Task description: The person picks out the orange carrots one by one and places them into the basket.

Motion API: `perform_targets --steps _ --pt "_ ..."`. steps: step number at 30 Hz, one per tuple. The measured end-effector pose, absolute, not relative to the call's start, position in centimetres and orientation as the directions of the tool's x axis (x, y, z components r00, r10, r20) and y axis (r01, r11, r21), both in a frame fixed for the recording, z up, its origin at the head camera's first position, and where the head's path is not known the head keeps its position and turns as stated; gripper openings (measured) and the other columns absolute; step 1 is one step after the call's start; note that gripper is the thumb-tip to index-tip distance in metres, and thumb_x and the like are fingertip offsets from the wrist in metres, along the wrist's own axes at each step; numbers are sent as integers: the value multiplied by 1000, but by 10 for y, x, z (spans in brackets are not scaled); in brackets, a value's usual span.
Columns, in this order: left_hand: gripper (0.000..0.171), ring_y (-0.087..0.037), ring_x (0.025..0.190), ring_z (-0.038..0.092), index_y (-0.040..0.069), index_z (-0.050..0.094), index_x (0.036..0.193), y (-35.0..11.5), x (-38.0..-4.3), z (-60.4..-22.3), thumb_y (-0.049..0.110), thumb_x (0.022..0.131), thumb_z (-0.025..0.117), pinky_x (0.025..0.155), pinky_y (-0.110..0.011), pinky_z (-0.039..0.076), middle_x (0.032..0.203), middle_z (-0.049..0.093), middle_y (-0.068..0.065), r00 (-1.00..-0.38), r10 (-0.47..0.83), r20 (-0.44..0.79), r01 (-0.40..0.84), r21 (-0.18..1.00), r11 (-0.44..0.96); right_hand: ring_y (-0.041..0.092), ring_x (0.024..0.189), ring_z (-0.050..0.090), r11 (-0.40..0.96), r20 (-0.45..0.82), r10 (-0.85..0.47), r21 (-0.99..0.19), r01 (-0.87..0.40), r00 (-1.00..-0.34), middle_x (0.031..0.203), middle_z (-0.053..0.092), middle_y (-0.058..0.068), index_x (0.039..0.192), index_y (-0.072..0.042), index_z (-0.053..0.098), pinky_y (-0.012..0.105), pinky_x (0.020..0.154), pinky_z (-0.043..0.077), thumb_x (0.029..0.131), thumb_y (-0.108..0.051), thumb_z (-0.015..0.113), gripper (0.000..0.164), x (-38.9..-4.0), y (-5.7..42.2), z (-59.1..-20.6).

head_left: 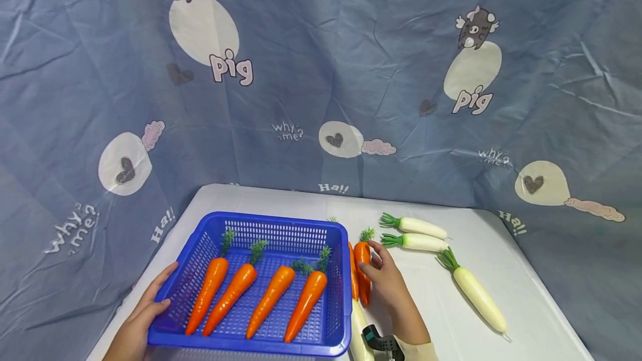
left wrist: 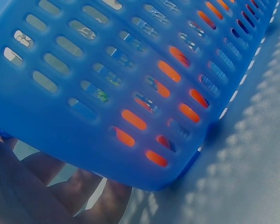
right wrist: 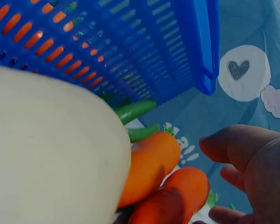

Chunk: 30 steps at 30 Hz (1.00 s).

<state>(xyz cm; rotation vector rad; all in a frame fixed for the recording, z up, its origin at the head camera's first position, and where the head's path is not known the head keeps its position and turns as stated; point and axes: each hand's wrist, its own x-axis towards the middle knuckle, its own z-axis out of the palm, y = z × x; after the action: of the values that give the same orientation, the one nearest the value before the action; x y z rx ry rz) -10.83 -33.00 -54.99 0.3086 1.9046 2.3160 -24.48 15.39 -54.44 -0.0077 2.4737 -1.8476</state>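
Observation:
A blue plastic basket (head_left: 251, 347) with slotted walls holds several carrots (head_left: 271, 299) with green tops. My left hand (head_left: 137, 319) grips its left side, thumb over the rim; in the left wrist view its fingers (left wrist: 105, 203) lie against the outer wall. Right of the basket, two more carrots lie side by side. My right hand (head_left: 388, 280) is around the outer carrot (head_left: 363, 266), thumb over it in the head view. A gap shows between thumb and carrots (right wrist: 186, 189) in the right wrist view, so the fingers look loose.
A white radish (head_left: 360, 333) lies beside the basket under my right wrist; its pale body (right wrist: 56, 149) fills much of that wrist view. Two white radishes (head_left: 421, 234) lie at the back right, another (head_left: 478, 297) slants nearer. A blue printed cloth (head_left: 321, 71) hangs behind the white table (head_left: 521, 272).

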Motion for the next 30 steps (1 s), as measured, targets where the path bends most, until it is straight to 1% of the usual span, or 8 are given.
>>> perform_targets --steps 3,9,15,19,24,30 --pt "65 3 128 55 28 2 169 -332 -109 -550 6 112 22 96 -27 54 149 42 26 -969 235 78 29 978 -205 52 145 43 259 -42 -73 -966 22 -996 156 44 35 158 -7 41 64 113 39 98 -8 68 65 -246 155 -548" --pt "65 4 126 55 29 3 169 -333 -110 -551 7 112 23 95 -27 55 146 42 29 -972 228 60 18 983 -182 50 144 45 217 -45 -105 -976 21 -993 158 43 32 157 -7 43 61 115 39 94 -3 70 69 -247 156 -552" --pt "65 3 124 56 30 3 169 -333 -112 -553 6 111 23 94 -29 56 145 43 28 -973 224 54 13 984 -178 50 144 45 258 -31 -120 -966 -1 -992 155 47 30 156 -5 46 62 115 38 92 2 69 68 -247 156 -554" --pt "66 2 124 57 31 3 169 -333 -112 -553 6 111 23 94 -32 57 144 44 28 -971 235 50 5 982 -189 50 143 47 291 -27 -118 -957 -8 -993 154 49 30 155 -4 47 62 114 40 91 7 66 67 -247 156 -554" --pt "66 1 124 58 31 3 169 -334 -112 -553 6 111 23 93 -32 57 144 45 29 -969 240 53 6 981 -193 50 143 46 336 -15 -107 -942 -22 -994 153 50 29 154 -6 49 62 114 39 90 10 63 67 -248 154 -556" --pt "66 0 126 58 31 5 169 -335 -112 -554 4 111 22 95 -32 56 145 48 29 -958 270 93 29 972 -233 45 141 51 358 -31 -40 -933 15 -999 150 55 24 151 -9 52 59 113 42 86 9 65 68 -246 153 -553"
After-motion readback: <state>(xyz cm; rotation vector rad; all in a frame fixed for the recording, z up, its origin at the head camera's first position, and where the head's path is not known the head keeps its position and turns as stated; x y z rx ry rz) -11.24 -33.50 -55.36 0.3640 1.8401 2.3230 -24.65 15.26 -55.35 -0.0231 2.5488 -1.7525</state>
